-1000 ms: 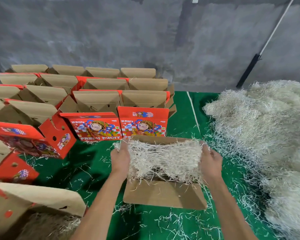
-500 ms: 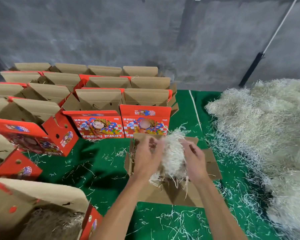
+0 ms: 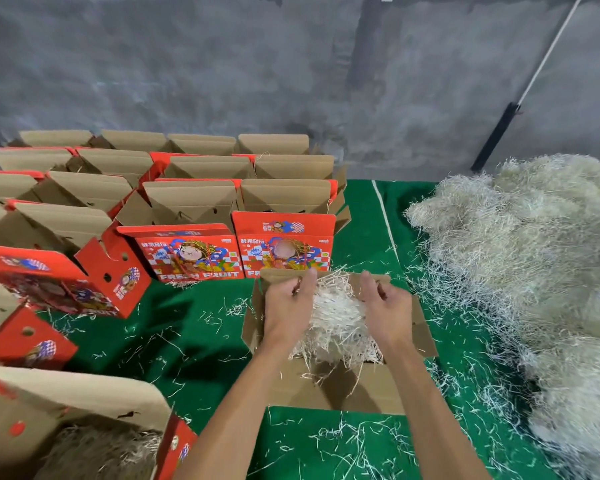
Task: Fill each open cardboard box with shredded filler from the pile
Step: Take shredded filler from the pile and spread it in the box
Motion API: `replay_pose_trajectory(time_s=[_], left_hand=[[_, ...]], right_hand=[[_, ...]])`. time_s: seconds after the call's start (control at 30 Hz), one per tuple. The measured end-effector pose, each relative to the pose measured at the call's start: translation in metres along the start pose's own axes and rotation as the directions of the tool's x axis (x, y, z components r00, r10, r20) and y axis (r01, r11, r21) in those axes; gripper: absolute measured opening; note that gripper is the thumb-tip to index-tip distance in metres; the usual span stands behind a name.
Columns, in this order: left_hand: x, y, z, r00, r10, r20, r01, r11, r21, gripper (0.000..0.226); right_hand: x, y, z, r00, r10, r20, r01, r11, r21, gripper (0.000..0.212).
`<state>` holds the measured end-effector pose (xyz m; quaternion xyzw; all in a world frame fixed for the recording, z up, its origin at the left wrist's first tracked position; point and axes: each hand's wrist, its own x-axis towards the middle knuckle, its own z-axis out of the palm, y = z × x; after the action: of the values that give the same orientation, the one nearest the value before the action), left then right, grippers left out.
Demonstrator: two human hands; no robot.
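Head view: your left hand (image 3: 288, 306) and right hand (image 3: 385, 306) each pinch strands of the shredded filler (image 3: 336, 323), spreading it inside the open box (image 3: 340, 389); the pile (image 3: 534, 258) sits right for quick refills.

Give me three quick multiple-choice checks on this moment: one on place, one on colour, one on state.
1. Where is the big filler pile?
A. Right of the open box
B. Left of it
C. Inside it

2. What colour is the table cover?
A. Blue
B. Green
C. Grey

3. What is in the open box under the hands?
A. Nothing
B. Fruit
C. Shredded filler

Answers: 1 A, the pile lies along the right side. 2 B, green shows between boxes. 3 C, the left hand and right hand work pale filler into it.
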<state>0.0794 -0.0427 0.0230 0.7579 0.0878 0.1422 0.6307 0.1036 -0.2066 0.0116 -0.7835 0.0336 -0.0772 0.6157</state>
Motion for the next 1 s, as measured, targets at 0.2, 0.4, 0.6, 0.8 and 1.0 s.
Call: replay_pose_trajectory(time_s=[0.2,0.4,0.6,0.8,1.0], left_hand=[[0.043,0.009,-0.089,0.965,-0.138,-0.221,0.130,0.990,-0.051,0.054],[0.031,0.007,-0.050,0.978,-0.120,0.174,0.089,0.981,0.175,0.055],[0.011,-0.025,-0.050,0.968,0.106,0.227,-0.220,0.793,0.568,0.016],[0.009,-0.050,-0.024,0.855,-0.163,0.492,-0.213,0.754,0.621,0.008],[0.024,-0.091,-0.001,0.693,-0.574,0.435,-0.158,0.468,0.870,0.054]], right_hand=[[0.038,0.016,-0.086,0.978,0.093,-0.186,-0.100,0.994,-0.030,0.054],[0.018,0.006,-0.051,0.926,0.174,0.335,-0.202,0.978,0.052,0.028],[0.010,0.021,-0.053,0.944,0.182,0.274,-0.186,0.982,-0.009,0.020],[0.016,0.048,-0.023,0.846,0.257,0.468,-0.069,0.922,-0.380,0.011],[0.015,0.078,0.024,0.696,0.367,0.617,0.197,0.729,-0.655,0.045]])
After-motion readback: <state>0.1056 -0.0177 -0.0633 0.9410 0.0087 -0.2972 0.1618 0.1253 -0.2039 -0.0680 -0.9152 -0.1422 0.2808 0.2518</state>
